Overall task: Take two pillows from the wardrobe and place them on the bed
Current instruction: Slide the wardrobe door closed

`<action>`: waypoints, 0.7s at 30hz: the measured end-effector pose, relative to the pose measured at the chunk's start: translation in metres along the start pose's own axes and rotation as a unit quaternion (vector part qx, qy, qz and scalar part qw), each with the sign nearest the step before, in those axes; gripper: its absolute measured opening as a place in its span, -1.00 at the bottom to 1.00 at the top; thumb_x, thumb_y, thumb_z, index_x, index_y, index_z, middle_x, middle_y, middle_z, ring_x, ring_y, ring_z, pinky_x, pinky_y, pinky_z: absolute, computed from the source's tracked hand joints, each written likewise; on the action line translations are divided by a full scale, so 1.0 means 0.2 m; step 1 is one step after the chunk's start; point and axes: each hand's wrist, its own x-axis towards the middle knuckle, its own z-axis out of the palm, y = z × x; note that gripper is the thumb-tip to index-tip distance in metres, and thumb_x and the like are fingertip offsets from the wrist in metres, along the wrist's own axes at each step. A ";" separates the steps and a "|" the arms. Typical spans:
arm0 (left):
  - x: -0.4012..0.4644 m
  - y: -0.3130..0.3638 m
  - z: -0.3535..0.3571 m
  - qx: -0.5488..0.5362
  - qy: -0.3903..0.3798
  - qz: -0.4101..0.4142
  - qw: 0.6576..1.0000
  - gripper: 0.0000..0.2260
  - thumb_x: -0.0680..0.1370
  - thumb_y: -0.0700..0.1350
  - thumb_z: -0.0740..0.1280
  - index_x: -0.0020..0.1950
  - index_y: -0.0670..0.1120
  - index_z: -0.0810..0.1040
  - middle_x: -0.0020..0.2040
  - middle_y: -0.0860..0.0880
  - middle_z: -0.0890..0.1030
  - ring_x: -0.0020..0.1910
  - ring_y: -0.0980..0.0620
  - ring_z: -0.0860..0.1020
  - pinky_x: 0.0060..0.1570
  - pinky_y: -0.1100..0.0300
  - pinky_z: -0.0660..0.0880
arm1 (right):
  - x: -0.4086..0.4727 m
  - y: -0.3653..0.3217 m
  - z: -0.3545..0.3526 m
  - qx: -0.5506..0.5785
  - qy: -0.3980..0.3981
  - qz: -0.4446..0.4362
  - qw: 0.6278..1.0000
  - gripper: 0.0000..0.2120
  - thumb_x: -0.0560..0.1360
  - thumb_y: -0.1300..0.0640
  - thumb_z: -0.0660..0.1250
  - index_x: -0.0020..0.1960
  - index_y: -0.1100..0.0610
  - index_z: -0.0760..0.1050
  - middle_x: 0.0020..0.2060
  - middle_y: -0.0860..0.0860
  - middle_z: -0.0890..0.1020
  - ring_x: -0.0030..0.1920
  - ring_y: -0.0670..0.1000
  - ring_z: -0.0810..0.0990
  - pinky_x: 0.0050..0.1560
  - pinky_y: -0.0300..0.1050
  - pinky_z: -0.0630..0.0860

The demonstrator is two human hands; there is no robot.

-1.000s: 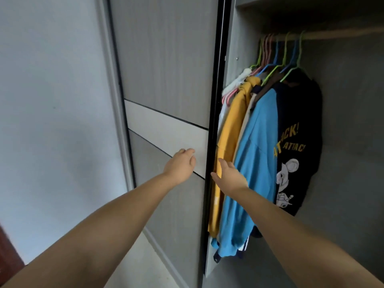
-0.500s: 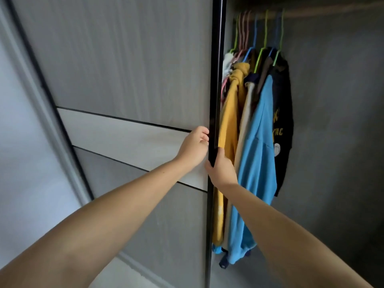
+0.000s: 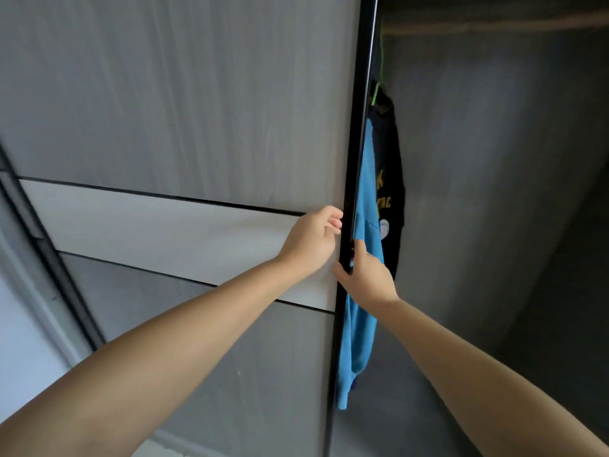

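**Both hands on the edge of the wardrobe door**

The sliding door (image 3: 184, 127) of the wardrobe fills the left and middle of the frame: grey wood-grain panels with a pale band across the middle. Its black edge strip (image 3: 357, 159) runs from the top centre down to the bottom centre. To the right of that strip lies the open wardrobe interior (image 3: 494, 192), grey and shadowed, with a rail (image 3: 494, 24) across the upper right.

Two garments hang just behind the strip: a blue shirt (image 3: 365, 206), partly hidden by the door, and beside it a dark shirt (image 3: 390, 179) with yellow lettering, on a green hanger (image 3: 379, 80).

At mid-frame the left hand (image 3: 311, 240) rests on the pale band, fingers curled together against the strip. The right hand (image 3: 367, 277), just below and to the right, is clamped on the strip, thumb on the front and fingers behind it.

No pillows or bed show anywhere in the frame.
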 end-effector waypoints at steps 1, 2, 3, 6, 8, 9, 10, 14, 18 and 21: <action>0.00 0.03 0.03 0.023 -0.009 0.022 0.999 -0.67 0.51 -0.38 0.09 0.19 -0.23 0.50 0.03 -0.13 0.60 0.03 -0.06 0.59 0.11 0.14 0.50 | -0.01 0.05 -0.04 -0.021 0.010 0.005 1.000 -0.58 0.50 -0.08 0.21 0.23 0.15 0.29 -0.33 -0.06 0.47 -0.42 0.00 0.42 -0.49 -0.20 0.24; 0.00 0.05 0.05 0.046 -0.016 0.051 0.998 -0.67 0.51 -0.38 0.10 0.19 -0.22 0.51 0.04 -0.12 0.61 0.03 -0.06 0.58 0.08 0.14 0.50 | -0.03 0.09 -0.07 -0.040 0.018 0.008 0.999 -0.59 0.49 -0.09 0.21 0.22 0.16 0.30 -0.33 -0.05 0.49 -0.41 0.04 0.45 -0.45 -0.17 0.29; 0.00 0.09 0.10 0.064 -0.027 0.091 0.993 -0.66 0.50 -0.38 0.11 0.20 -0.21 0.52 0.05 -0.12 0.60 0.03 -0.07 0.58 0.05 0.10 0.51 | -0.06 0.16 -0.12 -0.060 0.026 0.014 0.998 -0.59 0.49 -0.09 0.21 0.20 0.16 0.31 -0.32 -0.02 0.53 -0.38 0.09 0.51 -0.40 -0.13 0.34; 0.02 0.14 0.15 0.218 -0.022 0.272 0.937 -0.63 0.43 -0.37 0.21 0.21 -0.23 0.54 0.05 -0.16 0.61 -0.02 -0.19 0.58 0.00 0.02 0.52 | -0.11 0.28 -0.22 -0.085 0.038 0.004 0.996 -0.55 0.51 -0.10 0.20 0.26 0.16 0.31 -0.16 0.04 0.65 -0.21 0.20 0.63 -0.29 -0.09 0.38; 0.04 0.15 0.21 0.338 0.014 0.391 0.856 -0.59 0.37 -0.30 0.30 0.23 -0.19 0.56 0.07 -0.14 0.63 0.02 -0.17 0.60 0.14 -0.05 0.50 | -0.16 0.40 -0.29 -0.103 0.047 0.010 0.994 -0.50 0.53 -0.11 0.19 0.36 0.17 0.28 -0.05 0.06 0.66 -0.15 0.19 0.64 -0.25 -0.08 0.39; 0.05 0.16 0.25 0.383 0.018 0.420 0.823 -0.56 0.38 -0.24 0.33 0.27 -0.14 0.54 0.15 -0.12 0.61 0.12 -0.15 0.59 0.24 -0.13 0.44 | -0.18 0.45 -0.34 -0.109 0.051 0.021 0.993 -0.47 0.55 -0.11 0.17 0.40 0.16 0.25 0.01 0.06 0.66 -0.11 0.18 0.65 -0.23 -0.07 0.42; 0.05 0.17 0.28 0.421 0.007 0.433 0.797 -0.52 0.40 -0.16 0.36 0.33 -0.09 0.48 0.27 -0.10 0.56 0.25 -0.12 0.53 0.32 -0.21 0.34 | -0.21 0.50 -0.38 -0.116 0.053 0.034 0.991 -0.45 0.56 -0.12 0.16 0.44 0.15 0.21 0.07 0.06 0.65 -0.08 0.17 0.66 -0.18 -0.05 0.48; 0.09 0.16 0.38 0.540 -0.027 0.414 0.732 -0.17 0.36 0.18 0.42 0.53 0.01 0.12 0.56 -0.06 0.15 0.53 -0.08 0.15 0.39 -0.33 0.04 | -0.32 0.67 -0.52 -0.126 0.071 0.087 0.986 -0.40 0.60 -0.12 0.13 0.54 0.11 0.08 0.34 0.05 0.50 -0.02 0.10 0.67 -0.07 -0.02 0.57; 0.11 0.20 0.40 0.555 0.002 0.396 0.731 0.00 0.24 0.25 0.49 0.54 0.02 0.06 0.57 -0.05 0.04 0.54 -0.08 0.10 0.37 -0.38 0.03 | -0.43 0.77 -0.64 -0.078 0.160 0.155 0.972 -0.41 0.60 -0.02 0.19 0.54 0.03 0.04 0.44 0.03 0.33 0.04 0.10 0.63 -0.12 -0.04 0.59; 0.16 0.25 0.38 0.550 -0.004 0.384 0.742 0.08 0.23 0.27 0.49 0.55 0.03 -0.06 0.54 -0.08 -0.19 0.56 -0.10 -0.05 0.35 -0.41 -0.14 | -0.48 0.75 -0.68 -0.017 0.240 0.189 0.952 -0.33 0.57 0.04 0.25 0.55 -0.05 -0.04 0.51 0.00 0.14 0.29 0.11 0.48 -0.01 0.01 0.60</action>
